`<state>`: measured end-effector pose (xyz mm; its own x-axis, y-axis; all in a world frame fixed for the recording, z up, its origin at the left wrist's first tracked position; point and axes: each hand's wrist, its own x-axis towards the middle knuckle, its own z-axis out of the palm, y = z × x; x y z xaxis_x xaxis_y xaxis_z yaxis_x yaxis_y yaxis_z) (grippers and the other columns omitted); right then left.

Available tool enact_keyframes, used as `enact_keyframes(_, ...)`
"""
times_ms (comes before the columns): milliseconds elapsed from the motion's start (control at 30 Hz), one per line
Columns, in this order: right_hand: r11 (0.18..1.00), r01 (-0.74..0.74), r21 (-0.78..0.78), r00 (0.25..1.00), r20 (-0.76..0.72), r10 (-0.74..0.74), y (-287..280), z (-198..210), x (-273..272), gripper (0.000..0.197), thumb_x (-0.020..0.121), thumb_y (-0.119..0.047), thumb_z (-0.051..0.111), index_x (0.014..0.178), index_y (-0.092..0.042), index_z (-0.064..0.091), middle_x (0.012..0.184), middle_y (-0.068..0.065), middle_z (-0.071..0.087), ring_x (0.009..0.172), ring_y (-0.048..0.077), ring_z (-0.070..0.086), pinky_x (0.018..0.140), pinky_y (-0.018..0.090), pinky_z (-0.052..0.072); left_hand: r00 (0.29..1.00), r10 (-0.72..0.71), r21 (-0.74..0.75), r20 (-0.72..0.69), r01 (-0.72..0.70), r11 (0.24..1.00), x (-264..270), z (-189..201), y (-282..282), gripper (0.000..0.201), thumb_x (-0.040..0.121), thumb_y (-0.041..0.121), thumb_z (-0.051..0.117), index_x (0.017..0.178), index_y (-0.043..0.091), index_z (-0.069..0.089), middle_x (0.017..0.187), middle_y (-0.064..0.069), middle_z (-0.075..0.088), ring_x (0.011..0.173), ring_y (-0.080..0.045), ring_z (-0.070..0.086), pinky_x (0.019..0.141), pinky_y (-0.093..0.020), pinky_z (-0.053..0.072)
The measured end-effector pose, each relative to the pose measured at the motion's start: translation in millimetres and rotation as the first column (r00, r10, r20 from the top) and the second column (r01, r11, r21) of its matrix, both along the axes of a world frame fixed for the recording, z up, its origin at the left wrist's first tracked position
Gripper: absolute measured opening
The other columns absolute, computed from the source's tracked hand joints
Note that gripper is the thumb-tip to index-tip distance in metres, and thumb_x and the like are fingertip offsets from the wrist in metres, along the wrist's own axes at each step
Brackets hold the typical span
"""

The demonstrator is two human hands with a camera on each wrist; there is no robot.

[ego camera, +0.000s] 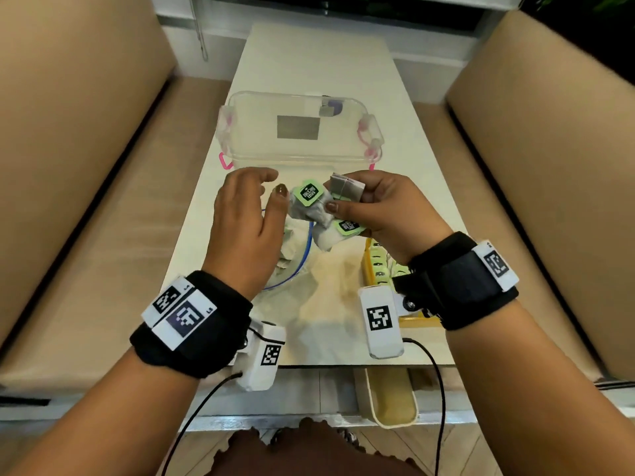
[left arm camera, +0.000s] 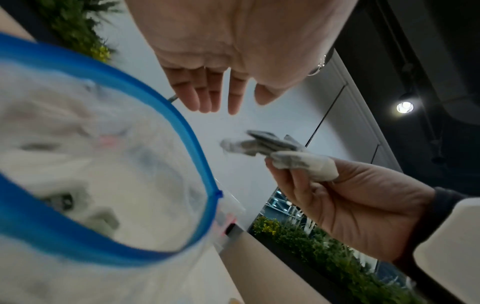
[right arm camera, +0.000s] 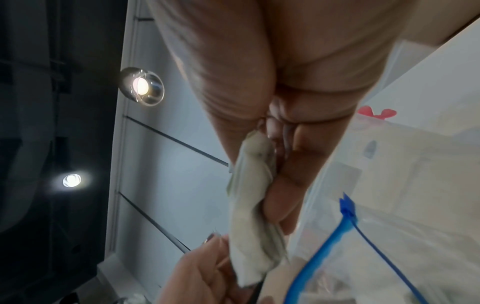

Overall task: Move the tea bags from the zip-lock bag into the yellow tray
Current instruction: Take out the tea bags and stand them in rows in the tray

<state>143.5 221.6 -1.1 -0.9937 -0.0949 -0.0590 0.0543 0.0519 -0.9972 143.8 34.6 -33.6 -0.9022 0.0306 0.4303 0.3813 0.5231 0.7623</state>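
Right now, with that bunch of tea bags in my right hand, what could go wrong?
The right hand grips several tea bags at once, with some hanging loose below the fingers, so one may slip onto the table. The yellow tray sits mostly hidden under that wrist, so the drop could miss.

The pale narrow table [ego camera: 319, 63] carries a clear lidded container with pink latches [ego camera: 299, 128] at 12 o'clock, an open blue-rimmed zip-lock bag [ego camera: 292, 259] near its centre, and a yellow tray [ego camera: 374, 269] at 4 o'clock, partly hidden under the right wrist.
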Motion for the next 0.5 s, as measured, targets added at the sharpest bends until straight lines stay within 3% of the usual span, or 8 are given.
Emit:
enact_keyframes(100,0.999,-0.027,-0.044,1.000,-0.005,0.027,14.6,6.6,4.1,0.033,0.078,0.005,0.070,0.110,-0.001,0.066,0.107,0.031,0.066,0.091,0.038,0.060,0.076,0.043,0.051,0.962,-0.156,0.329,0.225,0.075,0.941,-0.1,10.1,26.6,0.025,0.100,0.036,0.041,0.118,0.020,0.049,0.108,0.012,0.054,0.091,0.006,0.053,0.083,-0.013,0.039)
enact_keyframes(200,0.999,-0.001,-0.049,1.000,-0.022,0.000,21.9,4.3,7.0,0.032,0.079,0.006,0.069,0.110,0.002,0.065,0.104,0.031,0.066,0.087,0.032,0.062,0.073,0.036,0.051,0.850,-0.373,0.594,0.373,0.089,0.799,-0.1,11.2,51.5,0.023,0.099,0.037,0.044,0.115,0.021,0.048,0.090,0.011,0.061,0.079,-0.002,0.061,0.074,-0.025,0.051)
enact_keyframes(300,0.986,0.127,0.109,0.989,-0.092,-0.118,26.3,-10.3,5.6,0.029,0.080,0.001,0.071,0.108,-0.001,0.067,0.097,0.018,0.071,0.080,0.023,0.066,0.070,0.033,0.055,0.730,-0.494,0.714,0.472,0.012,0.700,2.0,5.2,71.9,0.026,0.096,0.040,0.050,0.115,0.022,0.049,0.083,0.003,0.056,0.082,-0.017,0.058,0.077,-0.049,0.058)
enact_keyframes(367,0.932,0.218,0.289,0.971,-0.163,-0.177,30.1,-20.5,3.8,0.025,0.081,-0.007,0.071,0.107,-0.009,0.070,0.098,0.009,0.073,0.079,0.017,0.067,0.071,0.034,0.056,0.683,-0.529,0.749,0.504,-0.041,0.661,2.6,0.9,82.8,0.020,0.098,0.034,0.049,0.113,0.021,0.047,0.081,0.002,0.050,0.072,-0.017,0.053,0.075,-0.048,0.058)
enact_keyframes(433,0.858,0.253,0.448,0.962,-0.208,-0.175,33.2,-24.2,3.9,0.024,0.087,-0.010,0.062,0.109,-0.015,0.070,0.104,0.002,0.072,0.080,0.011,0.065,0.070,0.028,0.052,0.669,-0.527,0.754,0.525,-0.078,0.653,0.8,-3.4,91.4,0.020,0.100,0.028,0.045,0.118,0.020,0.045,0.085,0.002,0.052,0.073,-0.015,0.056,0.071,-0.042,0.059)
enact_keyframes(500,0.809,0.243,0.535,0.963,-0.232,-0.136,35.7,-24.6,4.7,0.028,0.092,-0.009,0.053,0.112,-0.017,0.070,0.114,-0.001,0.069,0.097,0.009,0.064,0.079,0.021,0.049,0.670,-0.508,0.749,0.540,-0.109,0.653,-2.9,-7.4,95.8,0.020,0.101,0.024,0.042,0.120,0.020,0.045,0.090,0.000,0.053,0.080,-0.015,0.061,0.065,-0.037,0.058)
